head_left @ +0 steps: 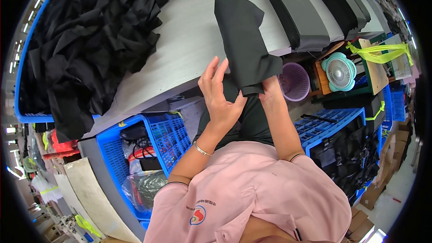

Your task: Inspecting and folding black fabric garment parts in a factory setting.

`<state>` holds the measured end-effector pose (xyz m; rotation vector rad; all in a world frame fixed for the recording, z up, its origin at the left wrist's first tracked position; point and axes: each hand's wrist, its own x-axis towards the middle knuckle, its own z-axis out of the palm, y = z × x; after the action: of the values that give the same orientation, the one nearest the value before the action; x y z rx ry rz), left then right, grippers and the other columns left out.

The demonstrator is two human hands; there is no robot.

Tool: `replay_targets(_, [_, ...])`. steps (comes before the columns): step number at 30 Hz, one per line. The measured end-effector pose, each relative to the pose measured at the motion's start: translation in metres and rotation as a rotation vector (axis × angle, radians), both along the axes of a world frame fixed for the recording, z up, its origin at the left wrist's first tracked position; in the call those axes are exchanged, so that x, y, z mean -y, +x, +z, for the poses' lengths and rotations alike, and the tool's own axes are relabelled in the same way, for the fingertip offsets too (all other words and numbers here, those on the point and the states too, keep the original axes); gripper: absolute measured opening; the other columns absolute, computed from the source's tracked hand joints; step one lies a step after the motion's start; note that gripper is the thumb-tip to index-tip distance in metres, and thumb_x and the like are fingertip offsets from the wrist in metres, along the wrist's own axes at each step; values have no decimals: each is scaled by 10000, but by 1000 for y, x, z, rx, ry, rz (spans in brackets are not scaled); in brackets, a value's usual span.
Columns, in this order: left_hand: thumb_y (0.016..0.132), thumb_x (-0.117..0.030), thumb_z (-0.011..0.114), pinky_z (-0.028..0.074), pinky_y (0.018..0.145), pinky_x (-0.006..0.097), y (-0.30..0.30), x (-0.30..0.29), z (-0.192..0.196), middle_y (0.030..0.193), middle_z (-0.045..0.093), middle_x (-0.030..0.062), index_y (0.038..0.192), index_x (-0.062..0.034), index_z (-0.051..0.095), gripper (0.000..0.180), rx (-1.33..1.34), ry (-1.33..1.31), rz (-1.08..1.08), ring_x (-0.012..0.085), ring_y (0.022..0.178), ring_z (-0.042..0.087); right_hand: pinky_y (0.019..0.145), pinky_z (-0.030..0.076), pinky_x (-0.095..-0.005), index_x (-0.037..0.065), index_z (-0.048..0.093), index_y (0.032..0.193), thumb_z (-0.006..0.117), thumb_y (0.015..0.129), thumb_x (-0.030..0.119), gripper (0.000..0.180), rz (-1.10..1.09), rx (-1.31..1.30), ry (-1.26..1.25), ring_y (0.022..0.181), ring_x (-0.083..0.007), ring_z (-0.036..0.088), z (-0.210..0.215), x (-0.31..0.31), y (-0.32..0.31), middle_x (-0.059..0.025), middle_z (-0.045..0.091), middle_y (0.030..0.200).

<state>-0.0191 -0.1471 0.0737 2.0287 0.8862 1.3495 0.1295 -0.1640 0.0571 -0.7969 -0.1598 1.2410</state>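
A black fabric piece hangs over the table's front edge, its far part lying on the grey top and its near end folded. My right hand grips that near end, its fingers mostly hidden by the cloth. Beside it my left hand is open, fingers raised and spread, the thumb tip close to the cloth's lower edge. Whether the thumb touches it I cannot tell. Farther right on the table sit a neat stack of folded black pieces and more stacks.
A heap of loose black fabric fills a blue crate at left. Below the grey table stands another blue crate with bags and a phone. At right are a purple basket, a small fan and a blue crate of black pieces.
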Motion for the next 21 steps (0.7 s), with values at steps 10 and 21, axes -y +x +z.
replay_targets(10, [684, 213, 549, 494, 690, 249, 21, 16, 10, 1207, 573, 106, 1233, -58, 649, 621, 231, -84, 49, 179, 911, 577, 796, 612, -384, 0, 561, 1266, 556, 990, 255, 376, 21, -27, 18, 979, -254, 687, 0, 12, -5, -154, 652, 1165])
replay_targets(21, [662, 187, 519, 515, 675, 281, 12, 17, 10, 1125, 621, 101, 1158, -55, 703, 582, 251, -61, 7, 219, 964, 609, 774, 611, -377, -3, 588, 1207, 597, 963, 270, 366, -19, -116, 76, 936, -254, 692, -16, 10, -5, -147, 665, 1099])
